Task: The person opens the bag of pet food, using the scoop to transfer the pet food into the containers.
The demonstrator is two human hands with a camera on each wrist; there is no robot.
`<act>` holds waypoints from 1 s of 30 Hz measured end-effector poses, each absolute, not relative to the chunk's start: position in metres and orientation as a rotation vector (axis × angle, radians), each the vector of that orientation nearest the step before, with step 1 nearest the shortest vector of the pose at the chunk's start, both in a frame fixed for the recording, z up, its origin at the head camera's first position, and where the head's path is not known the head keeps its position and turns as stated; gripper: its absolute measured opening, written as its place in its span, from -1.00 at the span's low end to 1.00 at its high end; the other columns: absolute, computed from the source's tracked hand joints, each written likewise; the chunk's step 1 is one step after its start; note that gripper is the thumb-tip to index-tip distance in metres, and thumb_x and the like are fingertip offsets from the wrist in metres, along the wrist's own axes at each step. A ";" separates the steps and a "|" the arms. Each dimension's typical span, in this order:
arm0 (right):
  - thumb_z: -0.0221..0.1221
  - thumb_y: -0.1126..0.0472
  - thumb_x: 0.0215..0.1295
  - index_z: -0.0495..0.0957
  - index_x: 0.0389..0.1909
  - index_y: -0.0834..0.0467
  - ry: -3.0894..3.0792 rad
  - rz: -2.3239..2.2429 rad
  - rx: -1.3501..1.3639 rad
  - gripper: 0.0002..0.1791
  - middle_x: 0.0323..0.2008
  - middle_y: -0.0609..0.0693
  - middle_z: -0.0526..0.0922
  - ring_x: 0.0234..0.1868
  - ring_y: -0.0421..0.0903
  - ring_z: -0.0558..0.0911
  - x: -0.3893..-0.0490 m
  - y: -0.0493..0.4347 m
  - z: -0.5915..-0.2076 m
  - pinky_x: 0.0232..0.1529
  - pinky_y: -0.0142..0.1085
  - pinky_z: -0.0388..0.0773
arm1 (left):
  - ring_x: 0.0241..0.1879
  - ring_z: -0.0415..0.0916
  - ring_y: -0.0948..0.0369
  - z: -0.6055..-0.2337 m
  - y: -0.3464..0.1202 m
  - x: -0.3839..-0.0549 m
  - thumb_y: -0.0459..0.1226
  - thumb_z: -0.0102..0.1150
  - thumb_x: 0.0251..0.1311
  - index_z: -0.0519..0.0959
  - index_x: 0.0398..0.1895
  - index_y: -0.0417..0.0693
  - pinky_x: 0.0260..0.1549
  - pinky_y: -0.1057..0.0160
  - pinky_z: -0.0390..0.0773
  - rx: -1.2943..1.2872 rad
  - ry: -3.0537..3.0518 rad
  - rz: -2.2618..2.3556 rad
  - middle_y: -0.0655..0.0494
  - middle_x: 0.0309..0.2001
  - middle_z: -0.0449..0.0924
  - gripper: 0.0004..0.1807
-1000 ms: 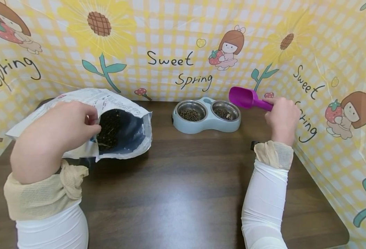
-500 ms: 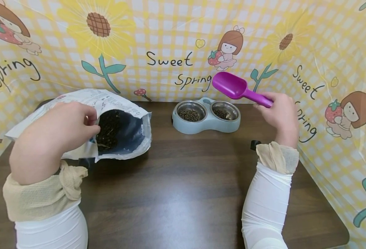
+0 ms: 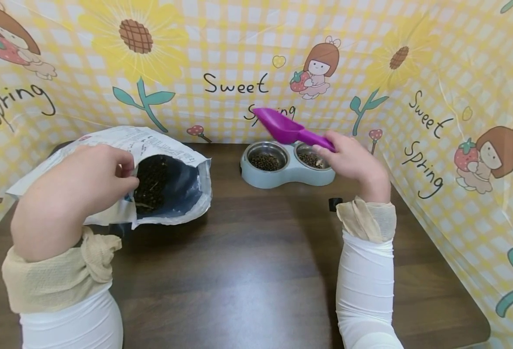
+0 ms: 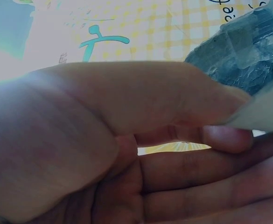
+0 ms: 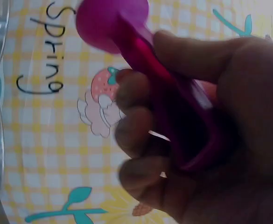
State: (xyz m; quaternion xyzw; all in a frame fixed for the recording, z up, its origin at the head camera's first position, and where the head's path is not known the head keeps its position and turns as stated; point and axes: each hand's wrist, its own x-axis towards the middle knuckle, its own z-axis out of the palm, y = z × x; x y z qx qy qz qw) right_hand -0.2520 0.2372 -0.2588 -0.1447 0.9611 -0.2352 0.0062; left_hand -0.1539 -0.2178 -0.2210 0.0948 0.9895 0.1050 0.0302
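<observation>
My right hand [image 3: 354,160] grips the handle of a purple scoop [image 3: 280,125], raised in front of the back cloth and overlapping the rear of the bowls in the head view. In the right wrist view, fingers and thumb wrap round the scoop's hollow handle [image 5: 173,107]. My left hand [image 3: 77,186] pinches the edge of a white bag [image 3: 151,138] between thumb and index finger, as the left wrist view shows. The bag lies on its side with its mouth toward the right. Dark brown pellets [image 3: 150,186] show inside against the silvery lining.
A light blue double feeder [image 3: 265,181] stands at the back of the brown table [image 3: 239,257], with brown pellets in both steel bowls [image 3: 266,162]. A small black object [image 3: 334,203] lies by my right wrist. Yellow checked cloth [image 3: 239,48] hangs behind and at the right.
My right hand has carried the scoop leftward from the right of the feeder to above it, lifting and then tilting it. The left hand and the bag stay nearly in place.
</observation>
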 end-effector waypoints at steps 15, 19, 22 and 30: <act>-0.14 0.12 0.56 0.31 -0.36 0.16 2.778 -0.620 0.130 -0.73 -0.57 -0.08 0.35 -0.52 -0.12 0.34 -0.256 0.328 -0.292 -0.42 -0.24 0.35 | -0.44 0.40 0.04 -0.223 -0.219 -0.156 -0.30 0.16 0.33 0.55 -0.48 -0.07 -0.41 0.14 0.28 0.295 3.040 0.327 0.09 -0.59 0.44 -0.81; -0.12 0.05 0.56 0.33 -0.19 0.21 2.718 -0.614 0.246 -0.72 -0.50 -0.04 0.40 -0.45 -0.09 0.40 -0.259 0.343 -0.310 -0.36 -0.22 0.38 | -0.43 0.40 0.02 -0.221 -0.218 -0.153 -0.31 0.14 0.34 0.54 -0.47 -0.09 -0.41 0.14 0.28 0.291 3.029 0.320 0.07 -0.58 0.45 -0.81; -0.11 0.01 0.59 0.32 -0.10 0.23 2.720 -0.617 0.254 -0.68 -0.41 0.00 0.40 -0.35 -0.02 0.44 -0.263 0.346 -0.321 -0.26 -0.18 0.40 | -0.42 0.41 0.02 -0.220 -0.218 -0.152 -0.32 0.13 0.33 0.55 -0.47 -0.10 -0.41 0.14 0.28 0.286 3.030 0.329 0.06 -0.57 0.46 -0.82; -0.18 -0.07 0.66 0.30 0.21 0.42 2.731 -0.512 0.278 -0.42 -0.12 0.25 0.46 -0.02 0.23 0.52 -0.270 0.345 -0.336 0.03 0.06 0.52 | -0.43 0.40 0.03 -0.220 -0.217 -0.153 -0.32 0.13 0.33 0.55 -0.46 -0.10 -0.41 0.14 0.27 0.292 3.036 0.326 0.06 -0.56 0.46 -0.83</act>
